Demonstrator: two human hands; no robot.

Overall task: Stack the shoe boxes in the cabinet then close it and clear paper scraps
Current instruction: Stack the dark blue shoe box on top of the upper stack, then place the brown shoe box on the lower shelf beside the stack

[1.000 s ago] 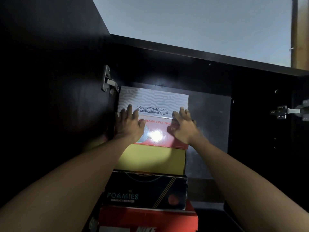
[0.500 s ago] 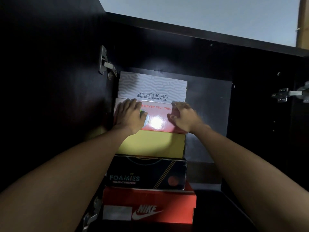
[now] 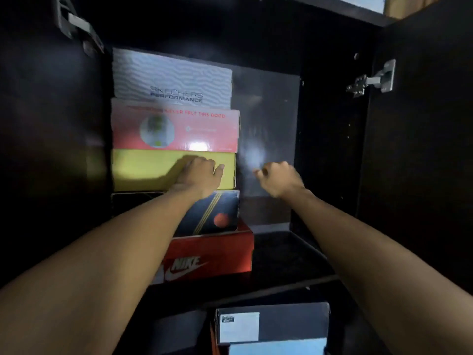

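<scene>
We see five shoe boxes stacked at the cabinet left. Left hand lies flat, fingers straight, on the yellow box; right hand hovers curled, holding nothing

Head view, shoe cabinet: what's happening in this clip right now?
A person is stacking shoe boxes inside a dark open cabinet. Five boxes are piled at its left: a red Nike box at the bottom, then a dark box, a yellow box, a pink-red box and a grey Skechers box on top. The left hand rests on the yellow box's front; the right hand hangs beside the stack, fingers curled, holding nothing. More boxes sit below.
</scene>
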